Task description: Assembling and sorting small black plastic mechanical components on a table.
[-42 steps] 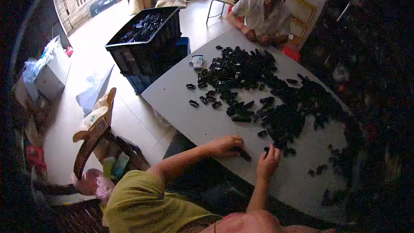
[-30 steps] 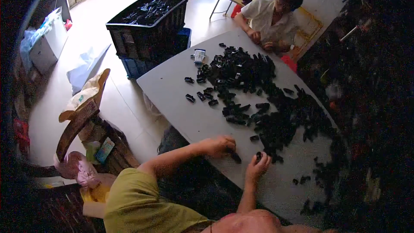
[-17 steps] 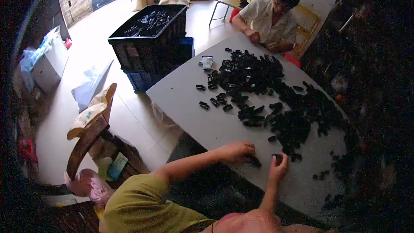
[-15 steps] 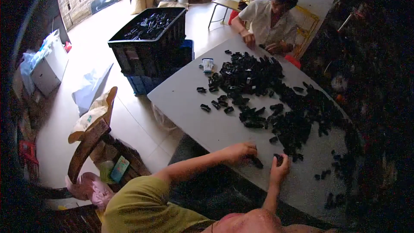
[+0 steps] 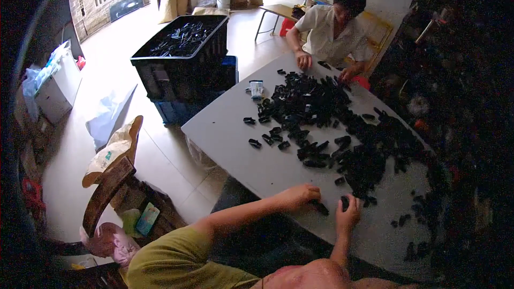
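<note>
The left hand (image 5: 301, 195) rests on the grey table (image 5: 225, 131) with its fingers curled down over a small black part (image 5: 322, 208) that pokes out from under the fingertips. The right hand (image 5: 348, 216) sits just beside it, fingers closed around a second small black piece (image 5: 345, 202) held at the fingertips. Both parts lie at the near edge of the table, close to the person's body.

The table top is smooth, matte and pale grey, with rounded corners. A wide heap of black parts (image 5: 321, 123) covers its middle and far side; the pieces are small, dark and slightly glossy, curved or clip-like in shape. Single pieces lie scattered apart from the heap toward the left edge.

A small white packet with a bluish label (image 5: 257, 89) lies on the table near the left of the heap. Beyond the table stands a black plastic crate (image 5: 184, 53), rectangular with ribbed walls, filled with dark parts and stacked on a blue crate (image 5: 182, 109).

A second person in a pale shirt (image 5: 332, 32) sits at the far end, both hands on the table. A tan sack (image 5: 115, 147) lies on the tiled floor at left.
</note>
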`<state>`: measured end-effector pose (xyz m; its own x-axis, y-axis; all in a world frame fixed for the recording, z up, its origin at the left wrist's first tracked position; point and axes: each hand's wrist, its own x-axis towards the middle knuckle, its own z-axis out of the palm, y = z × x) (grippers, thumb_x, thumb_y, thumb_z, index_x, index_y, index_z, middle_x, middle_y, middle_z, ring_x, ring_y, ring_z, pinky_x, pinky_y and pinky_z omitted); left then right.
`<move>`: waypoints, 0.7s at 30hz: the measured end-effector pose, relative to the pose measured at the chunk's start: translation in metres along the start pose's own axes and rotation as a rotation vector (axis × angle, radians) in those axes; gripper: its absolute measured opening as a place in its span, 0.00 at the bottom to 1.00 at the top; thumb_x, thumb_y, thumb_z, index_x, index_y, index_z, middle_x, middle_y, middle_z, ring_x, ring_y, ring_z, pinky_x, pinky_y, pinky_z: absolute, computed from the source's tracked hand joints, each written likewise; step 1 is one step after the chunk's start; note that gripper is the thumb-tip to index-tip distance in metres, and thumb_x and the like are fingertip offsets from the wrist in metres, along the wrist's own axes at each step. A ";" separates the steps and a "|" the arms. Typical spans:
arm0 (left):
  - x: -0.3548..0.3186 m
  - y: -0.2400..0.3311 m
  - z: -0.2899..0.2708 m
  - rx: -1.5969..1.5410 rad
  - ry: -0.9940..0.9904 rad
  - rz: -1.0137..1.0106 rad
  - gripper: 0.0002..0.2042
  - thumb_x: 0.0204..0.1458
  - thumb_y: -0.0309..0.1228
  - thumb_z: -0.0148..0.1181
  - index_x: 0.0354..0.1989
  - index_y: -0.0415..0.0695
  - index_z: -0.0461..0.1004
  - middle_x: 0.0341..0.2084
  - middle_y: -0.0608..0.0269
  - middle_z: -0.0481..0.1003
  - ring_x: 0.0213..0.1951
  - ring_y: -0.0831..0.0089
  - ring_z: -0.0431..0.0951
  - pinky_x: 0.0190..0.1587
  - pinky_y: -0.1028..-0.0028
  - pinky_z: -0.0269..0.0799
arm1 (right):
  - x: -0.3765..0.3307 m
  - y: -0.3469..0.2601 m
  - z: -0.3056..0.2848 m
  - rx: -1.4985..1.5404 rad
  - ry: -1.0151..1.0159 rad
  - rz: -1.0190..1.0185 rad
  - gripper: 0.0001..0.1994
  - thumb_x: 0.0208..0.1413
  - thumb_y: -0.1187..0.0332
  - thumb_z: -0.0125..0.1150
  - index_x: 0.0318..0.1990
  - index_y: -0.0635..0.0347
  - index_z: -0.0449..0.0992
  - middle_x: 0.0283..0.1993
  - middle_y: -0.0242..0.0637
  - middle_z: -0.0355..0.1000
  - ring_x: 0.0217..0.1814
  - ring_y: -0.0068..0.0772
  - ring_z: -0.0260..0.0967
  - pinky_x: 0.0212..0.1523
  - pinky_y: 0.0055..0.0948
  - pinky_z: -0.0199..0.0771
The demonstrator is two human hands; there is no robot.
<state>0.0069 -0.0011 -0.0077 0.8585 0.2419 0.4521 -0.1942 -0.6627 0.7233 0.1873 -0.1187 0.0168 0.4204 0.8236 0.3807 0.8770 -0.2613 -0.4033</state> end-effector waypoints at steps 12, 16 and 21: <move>-0.001 -0.004 0.002 0.098 -0.002 -0.054 0.16 0.39 0.27 0.59 0.39 0.40 0.69 0.39 0.52 0.68 0.45 0.52 0.66 0.46 0.61 0.63 | -0.003 0.008 0.007 0.032 0.005 0.022 0.15 0.49 0.68 0.57 0.44 0.61 0.67 0.39 0.40 0.63 0.41 0.42 0.64 0.41 0.37 0.66; 0.002 0.015 -0.007 0.109 -0.048 -0.039 0.16 0.41 0.28 0.59 0.40 0.40 0.68 0.39 0.51 0.68 0.44 0.52 0.66 0.46 0.61 0.63 | -0.004 0.009 0.009 0.054 -0.028 0.040 0.19 0.45 0.63 0.59 0.44 0.61 0.66 0.42 0.46 0.64 0.44 0.50 0.62 0.44 0.42 0.63; -0.002 0.015 -0.001 0.106 0.061 0.003 0.15 0.41 0.29 0.58 0.39 0.39 0.67 0.37 0.51 0.67 0.42 0.52 0.67 0.44 0.61 0.64 | -0.004 -0.009 -0.003 0.062 -0.070 0.143 0.18 0.46 0.64 0.57 0.45 0.61 0.66 0.44 0.47 0.64 0.46 0.51 0.62 0.46 0.42 0.63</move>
<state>0.0018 -0.0110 0.0032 0.8271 0.2801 0.4873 -0.1430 -0.7337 0.6643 0.1784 -0.1214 0.0212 0.5211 0.8137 0.2577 0.7923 -0.3489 -0.5004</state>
